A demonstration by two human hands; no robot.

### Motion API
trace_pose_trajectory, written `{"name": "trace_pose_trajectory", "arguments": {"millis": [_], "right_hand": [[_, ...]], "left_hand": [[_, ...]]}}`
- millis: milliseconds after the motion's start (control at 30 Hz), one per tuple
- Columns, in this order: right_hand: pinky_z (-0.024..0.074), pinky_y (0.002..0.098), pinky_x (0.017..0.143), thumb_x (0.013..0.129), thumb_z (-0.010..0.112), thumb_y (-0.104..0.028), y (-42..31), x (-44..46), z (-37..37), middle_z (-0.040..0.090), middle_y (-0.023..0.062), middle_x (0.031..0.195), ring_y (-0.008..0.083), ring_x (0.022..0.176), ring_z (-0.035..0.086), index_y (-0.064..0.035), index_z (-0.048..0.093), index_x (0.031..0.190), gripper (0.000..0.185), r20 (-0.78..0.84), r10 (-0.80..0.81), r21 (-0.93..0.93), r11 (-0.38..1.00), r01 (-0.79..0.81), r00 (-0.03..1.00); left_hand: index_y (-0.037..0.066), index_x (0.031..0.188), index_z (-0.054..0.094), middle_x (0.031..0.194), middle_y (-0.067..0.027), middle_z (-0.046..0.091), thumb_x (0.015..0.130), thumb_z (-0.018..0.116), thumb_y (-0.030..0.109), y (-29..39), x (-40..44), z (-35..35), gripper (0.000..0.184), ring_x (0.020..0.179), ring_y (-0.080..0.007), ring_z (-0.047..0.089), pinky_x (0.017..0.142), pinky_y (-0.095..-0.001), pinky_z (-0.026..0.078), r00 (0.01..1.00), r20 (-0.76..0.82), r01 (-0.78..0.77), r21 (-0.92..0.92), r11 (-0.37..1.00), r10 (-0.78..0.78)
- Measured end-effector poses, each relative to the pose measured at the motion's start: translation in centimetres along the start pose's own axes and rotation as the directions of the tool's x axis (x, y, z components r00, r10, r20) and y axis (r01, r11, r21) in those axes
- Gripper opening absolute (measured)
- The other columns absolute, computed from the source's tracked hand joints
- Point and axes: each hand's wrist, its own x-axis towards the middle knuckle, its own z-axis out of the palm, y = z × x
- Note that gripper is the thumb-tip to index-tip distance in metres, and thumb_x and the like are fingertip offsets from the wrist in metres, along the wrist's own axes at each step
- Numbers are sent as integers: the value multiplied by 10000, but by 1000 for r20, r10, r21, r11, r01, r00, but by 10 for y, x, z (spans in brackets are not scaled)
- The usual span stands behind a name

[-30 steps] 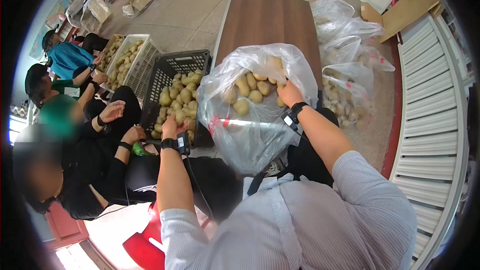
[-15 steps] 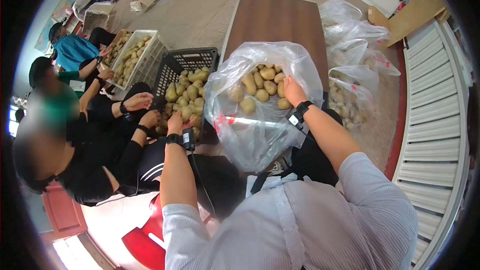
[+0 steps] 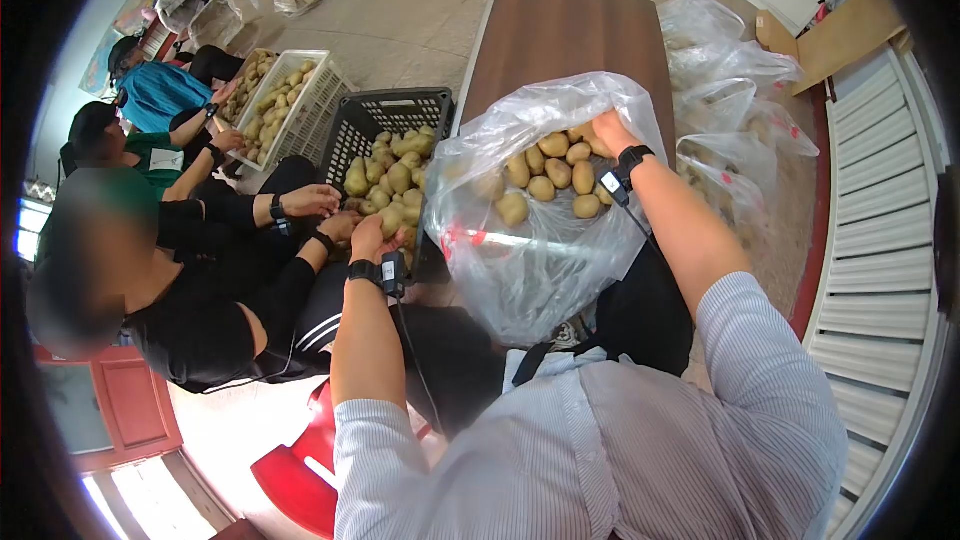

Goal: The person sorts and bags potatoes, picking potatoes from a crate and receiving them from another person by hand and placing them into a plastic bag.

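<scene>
My left hand [image 3: 368,239] is at the near edge of a dark plastic crate [image 3: 400,100] heaped with potatoes [image 3: 398,178]. Its fingers are closed around a potato [image 3: 391,224]. A clear plastic bag [image 3: 520,275] with red marks lies open on the brown table, with several potatoes [image 3: 557,174] inside. My right hand [image 3: 612,133] reaches in at the bag's far right side, close to the potatoes there. Its fingertips are hidden, so its grip cannot be made out.
A co-worker's hands [image 3: 312,202] are at the same crate on the left. Beyond stand a white crate [image 3: 318,105] of potatoes and two more people. The brown table [image 3: 570,30] extends ahead. Filled clear bags [image 3: 735,125] lie on the floor at right, near a white radiator [image 3: 870,270].
My right hand has moved farther away, toward the bag's far right rim. My left hand has closed round a potato at the crate. The whole view has shifted slightly.
</scene>
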Motion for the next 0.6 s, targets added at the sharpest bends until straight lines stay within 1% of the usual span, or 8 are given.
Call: {"name": "trace_pose_trajectory", "arguments": {"millis": [200,300,367,400,433,500,533,600], "right_hand": [[467,405,917,941,490,-215,6,-11,3,656,170,1141,322,1050,610,-15,631,1127,307,-54,36,16,999,-35,998],[441,384,966,984,433,-214,33,-8,14,608,152,1239,270,1158,558,-17,549,1241,344,92,-39,-71,996,46,995],[466,420,924,964,464,-233,27,-37,17,617,204,1200,328,1147,567,-14,553,1228,355,-90,45,-156,986,-59,995],[483,456,879,902,535,-244,-27,-60,-4,627,226,1118,375,1096,578,-25,554,1199,370,-85,307,-201,926,-318,948],[483,456,879,902,535,-244,-26,-70,-3,627,226,1118,375,1096,578,-25,554,1199,370,-83,304,-200,928,-314,949],[474,492,887,809,585,-195,-29,-86,2,627,230,1087,420,1011,597,-24,598,1069,312,-110,-17,-417,908,-31,994],[477,516,855,786,602,-205,-38,-95,9,587,213,1138,422,997,600,-46,564,1093,347,-132,126,-401,900,-169,983],[478,520,844,785,607,-210,-54,-107,11,575,203,1146,411,997,604,-57,547,1116,369,-37,144,-430,891,-146,989]], "left_hand": [[-15,1153,482,1035,-179,561,938,421,106,-6,5,2,255,774,-302,601,565,-388,541,995,-22,-93,-35,995,93],[6,1156,492,1060,-170,560,936,418,95,-9,16,-3,248,814,-304,603,581,-387,548,996,39,-82,-43,996,84],[5,1167,490,1067,-170,562,937,415,93,-9,14,-1,257,826,-305,606,589,-390,554,997,9,-77,-28,997,77],[4,1177,487,1074,-170,564,938,412,90,-7,12,2,265,838,-307,609,597,-392,560,997,-23,-73,-14,997,73],[4,1177,487,1074,-170,564,938,412,90,-6,13,3,265,838,-307,609,597,-392,560,997,-25,-76,-16,997,76],[70,1377,330,1165,-179,541,908,473,47,-4,13,-3,491,929,-306,596,620,-431,568,1000,-17,-9,11,1000,9],[70,1377,330,1165,-179,541,908,473,47,-4,12,-3,491,929,-306,596,620,-431,568,1000,-26,-14,9,1000,14],[0,1218,489,1114,-175,575,939,399,82,-6,7,4,304,882,-288,624,622,-394,575,992,-95,-76,96,992,85]]}}
